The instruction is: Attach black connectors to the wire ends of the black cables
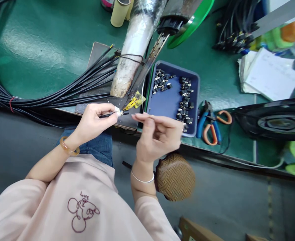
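My left hand (pixel 94 121) pinches the end of a black cable (pixel 106 115), with white wrapping on a fingertip. A small black connector with metal pins (pixel 124 113) is at the cable end, just beyond my fingertips. My right hand (pixel 157 134) is closed in a pinch close by, its fingertips a little right of the connector. A thin silvery wire (pixel 142 100) runs down to those fingers. Directly above the connector is a yellow clip-like piece (pixel 133 102), at the low end of a perforated metal shaft (pixel 155 50).
A blue-grey tray (pixel 160 105) holds many small black connectors. Cutting pliers (pixel 207 117) with blue and orange handles lie right of it. Bundled black cables (pixel 49 103) stretch left. A white wrapped tube (pixel 131 50), green disc (pixel 200 23), papers (pixel 270 73) and woven stool (pixel 176 177) surround the workspace.
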The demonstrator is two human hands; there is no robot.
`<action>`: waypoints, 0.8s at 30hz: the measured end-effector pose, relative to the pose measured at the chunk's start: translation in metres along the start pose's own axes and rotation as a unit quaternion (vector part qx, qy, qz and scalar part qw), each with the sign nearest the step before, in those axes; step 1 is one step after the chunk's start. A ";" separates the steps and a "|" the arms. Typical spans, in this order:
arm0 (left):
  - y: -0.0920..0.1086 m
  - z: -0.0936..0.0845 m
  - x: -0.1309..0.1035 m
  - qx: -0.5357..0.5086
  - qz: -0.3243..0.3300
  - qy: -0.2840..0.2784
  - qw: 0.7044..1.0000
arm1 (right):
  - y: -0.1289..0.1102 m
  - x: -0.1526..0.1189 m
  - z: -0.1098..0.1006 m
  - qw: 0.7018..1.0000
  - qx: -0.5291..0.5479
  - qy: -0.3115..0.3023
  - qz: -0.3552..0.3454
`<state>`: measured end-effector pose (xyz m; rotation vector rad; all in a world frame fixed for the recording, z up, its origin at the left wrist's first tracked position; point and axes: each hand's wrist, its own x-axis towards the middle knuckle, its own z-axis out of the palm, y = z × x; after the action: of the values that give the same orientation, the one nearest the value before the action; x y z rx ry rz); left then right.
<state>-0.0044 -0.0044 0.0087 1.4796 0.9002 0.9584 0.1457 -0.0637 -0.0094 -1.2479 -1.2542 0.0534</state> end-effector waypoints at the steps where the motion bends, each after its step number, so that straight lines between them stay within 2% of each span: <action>1: 0.000 0.000 0.001 -0.005 -0.001 0.001 1.000 | 0.001 -0.001 0.000 1.000 -0.007 -0.027 0.003; 3: -0.002 0.001 0.003 -0.017 -0.006 0.004 1.000 | 0.004 -0.003 0.002 0.997 -0.014 -0.074 -0.003; 6: -0.004 0.002 0.006 -0.015 -0.010 0.009 1.000 | 0.006 -0.002 0.005 0.995 -0.017 -0.101 -0.015; 16: 0.001 0.002 0.009 0.054 0.022 0.041 0.997 | 0.002 0.007 0.011 0.994 -0.036 -0.088 -0.046; 24: 0.003 0.001 0.009 0.050 0.028 0.034 0.998 | -0.001 0.010 0.011 0.992 -0.050 -0.088 -0.071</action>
<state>0.0005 0.0032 0.0120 1.5726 0.9732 1.0227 0.1409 -0.0509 -0.0043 -1.2576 -1.5125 -0.0032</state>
